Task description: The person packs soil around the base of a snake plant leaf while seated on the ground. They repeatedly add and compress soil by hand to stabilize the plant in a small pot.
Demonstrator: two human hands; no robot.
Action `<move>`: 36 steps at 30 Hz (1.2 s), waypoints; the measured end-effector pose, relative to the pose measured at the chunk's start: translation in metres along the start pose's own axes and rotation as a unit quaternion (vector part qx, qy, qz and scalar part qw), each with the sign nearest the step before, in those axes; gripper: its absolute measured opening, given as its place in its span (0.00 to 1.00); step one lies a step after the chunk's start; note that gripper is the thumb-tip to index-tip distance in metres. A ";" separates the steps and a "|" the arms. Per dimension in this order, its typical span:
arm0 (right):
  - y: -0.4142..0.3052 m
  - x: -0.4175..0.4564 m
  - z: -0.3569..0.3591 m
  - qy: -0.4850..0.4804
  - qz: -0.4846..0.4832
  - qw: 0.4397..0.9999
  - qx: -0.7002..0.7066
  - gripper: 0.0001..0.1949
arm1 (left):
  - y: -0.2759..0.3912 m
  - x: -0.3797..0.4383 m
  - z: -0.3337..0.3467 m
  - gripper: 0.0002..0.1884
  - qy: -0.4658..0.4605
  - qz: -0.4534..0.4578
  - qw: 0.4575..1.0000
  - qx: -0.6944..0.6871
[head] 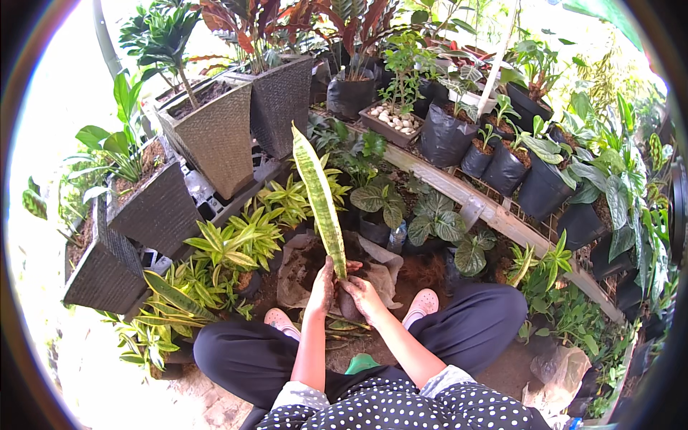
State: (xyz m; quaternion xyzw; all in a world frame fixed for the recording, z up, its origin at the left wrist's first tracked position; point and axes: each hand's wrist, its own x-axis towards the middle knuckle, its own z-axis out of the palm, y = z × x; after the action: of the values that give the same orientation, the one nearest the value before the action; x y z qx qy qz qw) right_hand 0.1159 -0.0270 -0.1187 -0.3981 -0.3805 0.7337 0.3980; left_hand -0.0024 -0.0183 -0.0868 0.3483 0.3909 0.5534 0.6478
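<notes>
A variegated snake plant leaf (320,199), green with yellow edges, stands upright and tilts slightly left between my hands. My left hand (322,287), dark with soil, is wrapped around the left side of its base. From the right, my right hand (364,296) grips the base with its thumb near the leaf. Below the fingers a dark rounded bag or pot (349,305) shows, partly hidden by both hands. Just beyond them, a pale sack (384,257) lies spread on the ground with dark soil (309,260) on it.
Textured planters (215,140) stand on a rack at left. Black plant bags (447,137) line a shelf behind a wooden rail (430,164). Low leafy plants (236,242) crowd around the sack, near a plastic bottle (396,237). Cut leaves (344,329) lie between my feet.
</notes>
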 end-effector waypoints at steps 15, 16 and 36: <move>-0.016 -0.009 0.005 0.028 -0.032 0.999 -0.006 0.11 | 0.003 -0.005 0.007 0.32 -0.008 -0.005 1.000 0.006; -0.015 -0.009 0.005 0.032 -0.032 0.999 -0.010 0.11 | 0.004 -0.005 0.008 0.32 -0.006 -0.010 1.000 0.006; 0.000 -0.004 -0.011 0.030 -0.024 0.999 -0.005 0.14 | -0.003 -0.002 0.011 0.33 -0.011 -0.005 1.000 -0.006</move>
State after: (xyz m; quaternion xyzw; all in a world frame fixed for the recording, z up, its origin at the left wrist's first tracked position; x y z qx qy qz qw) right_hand 0.1274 -0.0278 -0.1224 -0.4125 -0.3817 0.7096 0.4250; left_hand 0.0084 -0.0213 -0.0842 0.3484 0.3822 0.5491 0.6566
